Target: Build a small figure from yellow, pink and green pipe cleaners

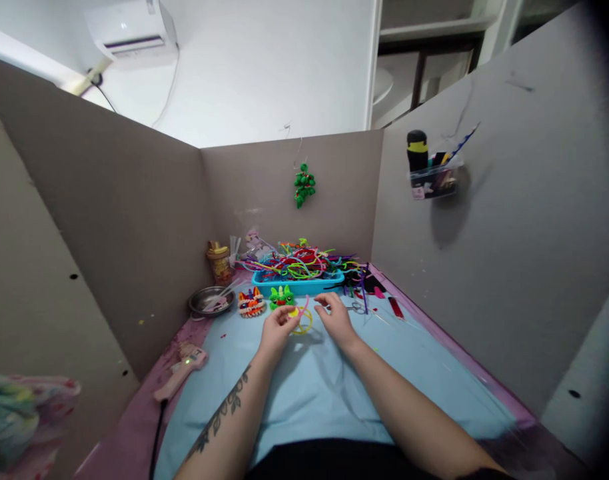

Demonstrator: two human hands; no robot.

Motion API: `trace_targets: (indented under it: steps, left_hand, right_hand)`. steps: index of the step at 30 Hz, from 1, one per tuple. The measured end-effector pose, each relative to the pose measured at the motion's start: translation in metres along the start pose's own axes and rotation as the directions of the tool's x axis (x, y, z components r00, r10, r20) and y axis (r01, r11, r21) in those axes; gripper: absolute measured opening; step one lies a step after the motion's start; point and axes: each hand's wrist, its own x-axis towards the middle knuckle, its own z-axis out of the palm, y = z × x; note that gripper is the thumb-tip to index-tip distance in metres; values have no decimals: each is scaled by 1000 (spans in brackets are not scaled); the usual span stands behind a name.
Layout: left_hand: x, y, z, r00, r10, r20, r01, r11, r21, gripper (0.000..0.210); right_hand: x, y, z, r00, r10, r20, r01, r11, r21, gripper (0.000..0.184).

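Yellow loop (311, 323) and pink strip (304, 307) pinched in left hand (277, 327), right hand (336, 320) loosely open, creased blue cloth (324, 407)

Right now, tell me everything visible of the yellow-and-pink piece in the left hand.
The yellow-and-pink piece is thin and flexible-looking, like craft stems: a rounded yellow loop with a pink strand crossing it and sticking up. Its near-left part is pinched in the fingertips of the left hand, which partly hide it. It sits over the blue cloth; the right hand is apart from it. Fine texture is too small to tell.
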Motion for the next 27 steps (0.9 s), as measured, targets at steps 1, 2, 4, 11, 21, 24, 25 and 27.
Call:
trace_targets:
  steps: [1, 2, 4, 11, 21, 24, 25, 27]
  left_hand:
    - [0, 0, 0, 1000, -17, 17, 17, 1000, -13, 42]
    - [0, -1, -1, 999, -34, 39, 35, 999, -29, 42]
    - [1, -2, -2, 995, -59, 86, 65, 996, -61, 43]
    - [1, -3, -4, 986, -109, 126, 119, 990, -72, 42]
    - [1, 3, -2, 995, -71, 70, 74, 997, -37, 44]
    - [3, 0, -4, 999, -39, 36, 40, 999, -28, 44]
    - [3, -1, -4, 999, -34, 34, 35, 999, -28, 44]
    - [4, -3, -5, 999, -30, 38, 31, 999, -29, 44]
  right_hand:
    - [0, 0, -1, 999, -40, 19, 41, 999, -31, 17]
    - [0, 1, -1, 997, -73, 37, 75, 996, -52, 19]
    - [0, 2, -1, 991, -115, 63, 120, 989, -83, 21]
    - [-1, 3, 0, 985, -137, 106, 151, 979, -134, 16]
    - [1, 0, -5, 975, -174, 142, 197, 965, -171, 16]
    - [1, 0, -5, 976, -173, 135, 194, 968, -162, 16]
    - [1, -1, -4, 977, -168, 135, 188, 970, -153, 16]
    - [1, -3, -3, 980, -149, 133, 165, 978, -127, 15]
